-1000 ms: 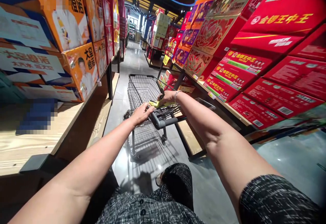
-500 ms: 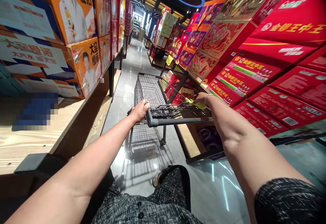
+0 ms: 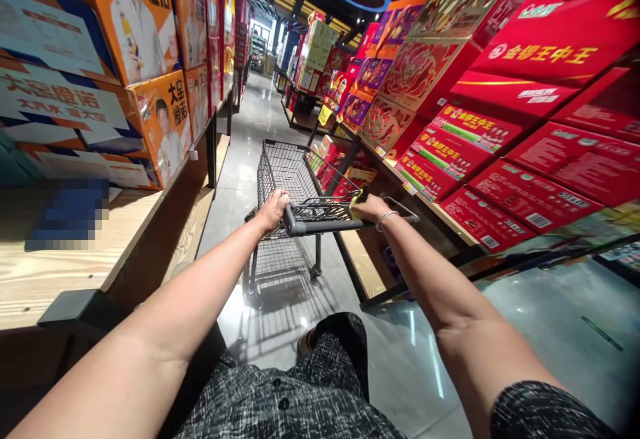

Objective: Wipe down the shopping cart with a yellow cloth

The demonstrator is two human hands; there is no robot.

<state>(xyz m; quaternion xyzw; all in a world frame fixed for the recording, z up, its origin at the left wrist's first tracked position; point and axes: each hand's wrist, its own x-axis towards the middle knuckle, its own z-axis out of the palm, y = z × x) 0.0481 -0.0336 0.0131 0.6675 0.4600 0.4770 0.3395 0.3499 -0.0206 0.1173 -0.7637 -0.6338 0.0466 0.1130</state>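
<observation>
A dark grey wire shopping cart (image 3: 320, 227) stands in front of me, its basket holding nothing I can see. My left hand (image 3: 273, 211) is closed round the left corner of its frame, beside the end of the push bar. My right hand (image 3: 371, 208) is closed on a yellow-green cloth (image 3: 356, 204), just above the push bar near the folded wire seat. Part of the cloth is hidden behind my fingers, and I cannot tell if it touches the wires. A bracelet circles my right wrist.
Orange drink cartons (image 3: 155, 126) are stacked on a wooden shelf (image 3: 65, 272) close on the left. Red gift boxes (image 3: 540, 59) and a wooden-topped display (image 3: 453, 222) line the right. A shiny tiled aisle (image 3: 260, 102) runs ahead between them.
My right hand has moved left and inward along the push bar with the cloth, uncovering the bar's right end. My left hand keeps its hold on the cart's corner. The view has shifted slightly.
</observation>
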